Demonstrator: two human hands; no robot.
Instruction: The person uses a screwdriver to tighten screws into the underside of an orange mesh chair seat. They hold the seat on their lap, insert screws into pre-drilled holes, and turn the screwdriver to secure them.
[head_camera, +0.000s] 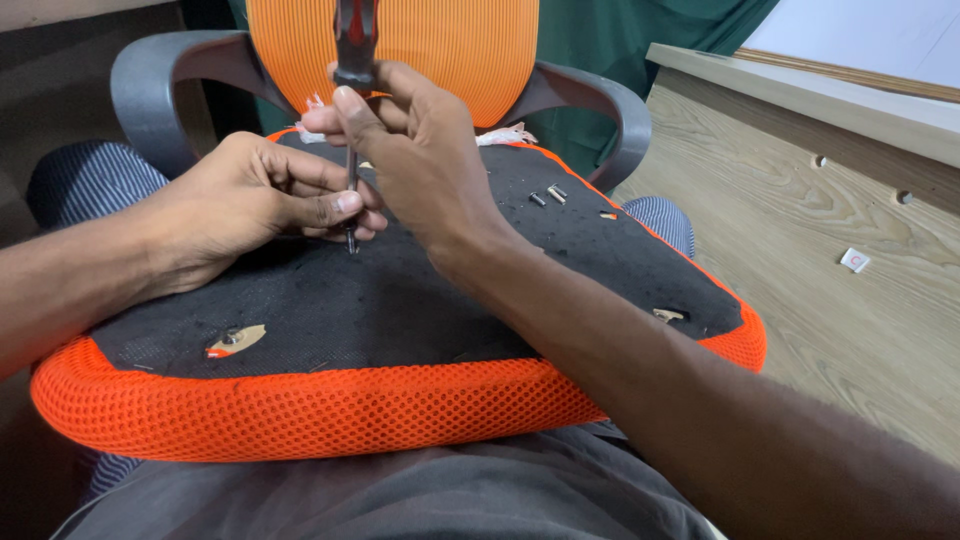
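Observation:
An orange mesh chair seat (330, 405) lies upside down on my lap, its black underside facing up. My right hand (420, 160) grips the red and black handle of a screwdriver (353, 45) held upright. Its metal shaft runs down to the black underside, tip touching near the middle. My left hand (250, 195) pinches the shaft low down, thumb and fingers closed around it just above the tip.
Loose screws (548, 194) lie on the black underside at the far right. A screw hole with torn fabric (235, 340) shows near the front left. A grey and orange chair back (420, 50) stands behind. A wooden panel (820, 250) lies to the right.

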